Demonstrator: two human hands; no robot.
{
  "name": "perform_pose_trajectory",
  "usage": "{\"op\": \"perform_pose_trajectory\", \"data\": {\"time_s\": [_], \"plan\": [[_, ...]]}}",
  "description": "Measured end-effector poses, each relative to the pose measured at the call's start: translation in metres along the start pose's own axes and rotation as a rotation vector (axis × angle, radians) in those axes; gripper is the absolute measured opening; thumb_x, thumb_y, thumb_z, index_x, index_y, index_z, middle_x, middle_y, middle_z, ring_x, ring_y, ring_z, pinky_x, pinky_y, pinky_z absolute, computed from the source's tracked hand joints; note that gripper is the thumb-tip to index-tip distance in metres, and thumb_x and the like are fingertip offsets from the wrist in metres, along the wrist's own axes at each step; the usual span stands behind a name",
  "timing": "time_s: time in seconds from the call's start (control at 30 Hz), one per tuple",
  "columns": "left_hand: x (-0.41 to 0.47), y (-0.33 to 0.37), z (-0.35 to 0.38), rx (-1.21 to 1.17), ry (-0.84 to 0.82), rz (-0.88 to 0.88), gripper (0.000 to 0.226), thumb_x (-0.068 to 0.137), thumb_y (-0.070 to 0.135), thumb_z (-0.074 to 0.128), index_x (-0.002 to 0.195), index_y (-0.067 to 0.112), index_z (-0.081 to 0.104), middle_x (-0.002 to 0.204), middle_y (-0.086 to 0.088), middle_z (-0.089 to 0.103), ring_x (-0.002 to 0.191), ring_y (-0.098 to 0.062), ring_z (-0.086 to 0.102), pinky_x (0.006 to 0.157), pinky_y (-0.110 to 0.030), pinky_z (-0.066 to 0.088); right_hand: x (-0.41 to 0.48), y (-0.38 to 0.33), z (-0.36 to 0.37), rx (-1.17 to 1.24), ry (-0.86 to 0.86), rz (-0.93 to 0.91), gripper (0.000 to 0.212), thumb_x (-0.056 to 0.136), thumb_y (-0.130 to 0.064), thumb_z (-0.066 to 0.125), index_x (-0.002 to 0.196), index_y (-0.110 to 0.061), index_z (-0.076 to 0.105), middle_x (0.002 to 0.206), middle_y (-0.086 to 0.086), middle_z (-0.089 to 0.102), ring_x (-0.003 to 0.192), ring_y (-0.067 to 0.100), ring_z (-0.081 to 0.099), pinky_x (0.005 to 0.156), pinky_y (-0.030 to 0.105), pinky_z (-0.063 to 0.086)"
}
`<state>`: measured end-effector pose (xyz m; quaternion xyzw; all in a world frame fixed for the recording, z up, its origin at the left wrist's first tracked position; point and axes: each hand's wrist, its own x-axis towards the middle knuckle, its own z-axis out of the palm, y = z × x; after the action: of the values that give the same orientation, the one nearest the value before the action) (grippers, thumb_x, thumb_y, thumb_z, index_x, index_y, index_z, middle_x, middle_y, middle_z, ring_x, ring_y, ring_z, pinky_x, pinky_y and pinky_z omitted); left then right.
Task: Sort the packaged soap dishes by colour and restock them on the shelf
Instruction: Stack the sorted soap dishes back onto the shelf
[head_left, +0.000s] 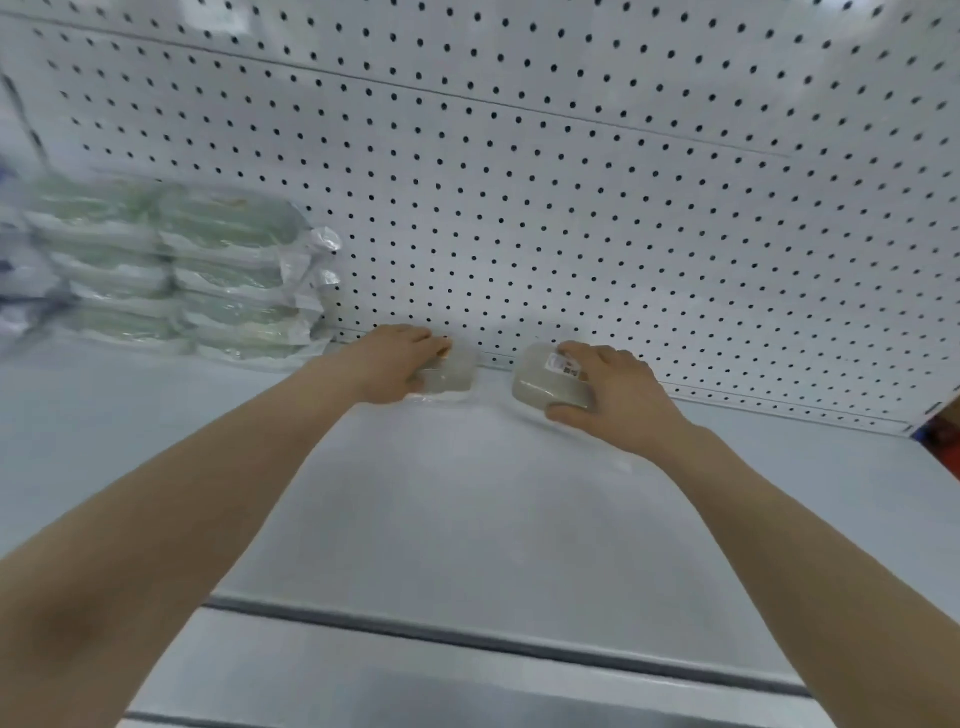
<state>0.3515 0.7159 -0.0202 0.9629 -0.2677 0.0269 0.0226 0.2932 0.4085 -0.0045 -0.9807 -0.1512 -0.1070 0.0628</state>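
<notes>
At far left, blurred bluish-white packs (21, 270) adjoin two stacks of pale green soap dishes in clear plastic wrap (176, 270), set against the rear panel. At centre, the left hand (395, 364) has its grip curled over a beige rectangular soap dish in clear wrap (452, 375), low at the back of the shelf. Near it, not touching, the right hand (618, 395) grasps a second beige wrapped soap dish bearing a barcode label (545, 384); whether this one is fully seated cannot be determined. Step in hand, as judged: starting a beige group to the right of the green. The next move calls for seating both packs flat and aligned, then releasing each grip. The surface is a white metal shelf (467, 519) backed by white perforated pegboard (571, 208).
</notes>
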Motion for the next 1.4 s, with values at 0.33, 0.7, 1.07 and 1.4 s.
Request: {"op": "perform_pose_trajectory", "data": {"time_s": [0.33,0.7,1.07,1.4], "plan": [[0.002,-0.007,0.035,0.029,0.213,-0.003,0.06,0.095,0.041,0.054,0.147,0.015,0.038,0.149,-0.011,0.038,0.136,-0.034,0.034,0.112,-0.042,0.027,0.046,-0.012,0.041,0.173,-0.073,-0.084,0.058,0.086,-0.039,0.07,0.139,-0.026,0.05,0.137,0.005,0.049,0.126,0.027,0.042,0.106,0.029,0.029],[0.001,0.002,0.038,0.062,0.301,-0.082,0.055,0.094,0.036,0.058,0.144,0.016,0.044,0.146,-0.015,0.044,0.134,-0.039,0.04,0.109,-0.049,0.031,0.042,-0.015,0.05,-0.122,-0.017,-0.137,0.065,0.091,-0.058,0.027,0.141,-0.022,0.049,0.138,0.01,0.052,0.126,0.035,0.048,0.103,0.046,0.039],[-0.029,0.064,0.011,0.055,0.428,-0.042,0.048,0.084,0.024,0.073,0.127,0.008,0.059,0.121,-0.015,0.063,0.111,-0.038,0.058,0.097,-0.048,0.046,-0.002,0.003,0.015,-0.171,0.035,-0.228,0.054,0.095,-0.037,0.058,0.14,-0.008,0.049,0.135,0.015,0.054,0.122,0.036,0.053,0.104,0.046,0.041],[-0.1,0.247,0.011,0.038,0.541,0.024,0.038,0.084,0.028,0.072,0.119,0.012,0.066,0.111,-0.008,0.068,0.1,-0.033,0.063,0.084,-0.041,0.052,-0.188,0.063,-0.03,-0.185,0.094,-0.282,0.058,0.096,-0.048,0.038,0.133,-0.007,0.057,0.125,0.013,0.061,0.115,0.034,0.057,0.097,0.045,0.046]]}}
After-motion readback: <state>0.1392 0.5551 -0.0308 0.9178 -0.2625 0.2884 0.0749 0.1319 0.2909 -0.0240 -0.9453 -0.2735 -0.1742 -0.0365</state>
